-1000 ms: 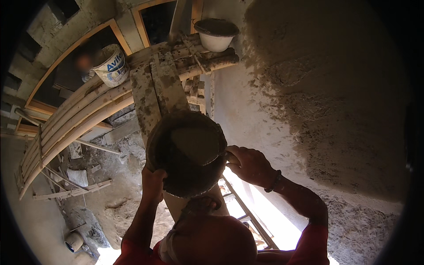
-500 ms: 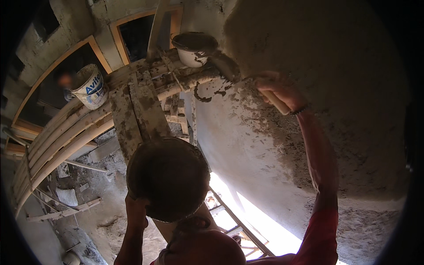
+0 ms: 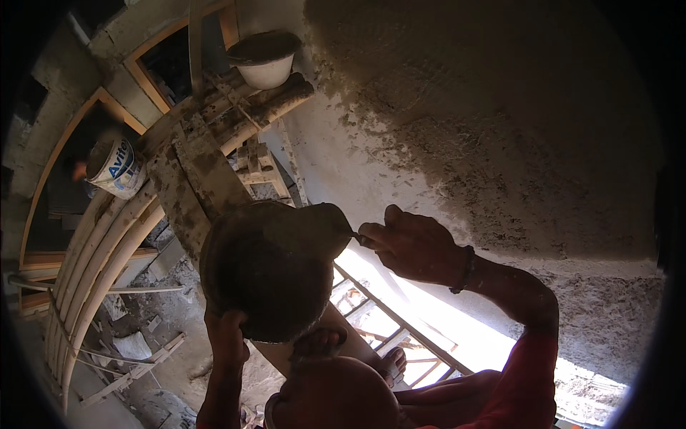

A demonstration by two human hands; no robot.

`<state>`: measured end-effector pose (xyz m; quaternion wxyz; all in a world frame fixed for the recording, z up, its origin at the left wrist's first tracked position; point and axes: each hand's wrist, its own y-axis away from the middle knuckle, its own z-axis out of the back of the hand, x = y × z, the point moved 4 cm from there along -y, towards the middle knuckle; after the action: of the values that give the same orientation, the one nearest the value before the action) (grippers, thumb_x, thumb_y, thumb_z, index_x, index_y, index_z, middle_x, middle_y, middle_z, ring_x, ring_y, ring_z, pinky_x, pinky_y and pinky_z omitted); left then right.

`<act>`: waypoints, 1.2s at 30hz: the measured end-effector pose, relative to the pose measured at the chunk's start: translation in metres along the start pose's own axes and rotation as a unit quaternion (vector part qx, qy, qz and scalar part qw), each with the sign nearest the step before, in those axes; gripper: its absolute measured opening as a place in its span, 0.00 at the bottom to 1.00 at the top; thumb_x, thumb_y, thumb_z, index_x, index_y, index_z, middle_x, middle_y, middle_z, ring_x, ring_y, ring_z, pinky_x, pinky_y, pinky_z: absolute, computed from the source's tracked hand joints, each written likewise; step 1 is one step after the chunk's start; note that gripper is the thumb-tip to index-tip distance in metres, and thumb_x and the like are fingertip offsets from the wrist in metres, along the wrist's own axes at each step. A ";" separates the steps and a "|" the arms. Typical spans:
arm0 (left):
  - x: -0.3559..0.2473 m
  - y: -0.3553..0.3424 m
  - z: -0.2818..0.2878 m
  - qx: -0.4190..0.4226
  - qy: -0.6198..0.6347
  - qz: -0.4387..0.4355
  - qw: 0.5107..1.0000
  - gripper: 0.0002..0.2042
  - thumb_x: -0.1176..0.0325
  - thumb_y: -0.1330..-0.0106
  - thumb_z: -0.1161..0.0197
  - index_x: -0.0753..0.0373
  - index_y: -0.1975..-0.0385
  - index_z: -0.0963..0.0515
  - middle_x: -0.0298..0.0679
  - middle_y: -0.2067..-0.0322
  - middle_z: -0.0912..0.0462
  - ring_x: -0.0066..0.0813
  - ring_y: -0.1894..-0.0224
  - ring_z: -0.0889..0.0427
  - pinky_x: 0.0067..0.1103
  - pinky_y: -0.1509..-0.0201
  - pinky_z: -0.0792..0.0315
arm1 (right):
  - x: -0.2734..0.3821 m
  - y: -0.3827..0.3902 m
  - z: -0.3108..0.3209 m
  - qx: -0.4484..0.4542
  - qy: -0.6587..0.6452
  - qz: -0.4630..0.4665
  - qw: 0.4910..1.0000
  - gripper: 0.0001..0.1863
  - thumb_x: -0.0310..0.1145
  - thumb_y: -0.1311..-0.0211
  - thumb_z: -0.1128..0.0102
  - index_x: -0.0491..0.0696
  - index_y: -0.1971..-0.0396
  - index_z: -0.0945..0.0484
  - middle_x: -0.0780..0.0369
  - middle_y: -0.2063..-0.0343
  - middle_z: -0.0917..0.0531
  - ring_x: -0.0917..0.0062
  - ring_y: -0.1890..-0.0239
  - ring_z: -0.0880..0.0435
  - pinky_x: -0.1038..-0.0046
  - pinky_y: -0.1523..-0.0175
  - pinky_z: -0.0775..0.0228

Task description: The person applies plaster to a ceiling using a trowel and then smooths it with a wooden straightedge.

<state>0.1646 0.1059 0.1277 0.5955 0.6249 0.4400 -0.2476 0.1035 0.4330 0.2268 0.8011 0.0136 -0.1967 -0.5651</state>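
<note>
My left hand (image 3: 226, 330) grips the rim of a dark round basin (image 3: 257, 282) from the lower left. My right hand (image 3: 418, 247) is closed on the handle of a trowel (image 3: 311, 227), whose blade lies over the basin's upper right part; the basin's contents are too dark to make out clearly. Beside me, the wall (image 3: 500, 157) carries rough, damp-looking plaster over a paler surface. Below the basin, a mud-spotted plank (image 3: 181, 203) runs out to the bamboo scaffold poles (image 3: 116, 244).
A white bucket (image 3: 116, 170) and a black-rimmed white tub (image 3: 264, 68) sit on the scaffold. Behind the bucket, part of a person (image 3: 80, 170) shows at a window opening. A ladder (image 3: 396, 336) stands low at right. Rubble and boards (image 3: 132, 347) lie below.
Half a second ago my right hand was raised at the wall, with mortar flying off the trowel. It has come back down to the basin. The whole view has shifted.
</note>
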 end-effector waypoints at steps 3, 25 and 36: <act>-0.001 0.003 -0.018 0.030 -0.007 -0.007 0.999 0.23 0.77 0.53 0.48 0.70 0.53 0.27 0.35 0.63 0.23 0.21 0.65 0.26 0.17 0.62 0.31 | 0.026 0.015 -0.026 -0.062 0.175 0.047 0.981 0.14 0.34 0.36 0.50 0.55 0.52 0.25 0.61 0.76 0.26 0.65 0.77 0.23 0.65 0.75 0.28; 0.032 0.008 -0.120 0.092 0.000 0.008 0.996 0.21 0.83 0.53 0.47 0.71 0.54 0.28 0.35 0.68 0.23 0.20 0.70 0.25 0.17 0.67 0.30 | -0.040 0.114 -0.093 -0.049 -0.068 -0.056 0.995 0.22 0.36 0.44 0.42 0.50 0.49 0.30 0.55 0.71 0.18 0.60 0.65 0.17 0.58 0.58 0.25; 0.030 0.029 -0.063 -0.010 -0.066 -0.015 0.998 0.19 0.78 0.54 0.43 0.67 0.58 0.26 0.35 0.67 0.23 0.24 0.68 0.24 0.20 0.63 0.28 | -0.033 0.138 -0.001 0.021 -0.296 -0.032 0.954 0.19 0.36 0.45 0.34 0.47 0.55 0.26 0.56 0.71 0.16 0.65 0.68 0.16 0.66 0.60 0.23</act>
<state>0.1903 0.1775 0.1286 0.6258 0.5944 0.4117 -0.2924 0.2189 0.5129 0.2501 0.6881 -0.1311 -0.4363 -0.5648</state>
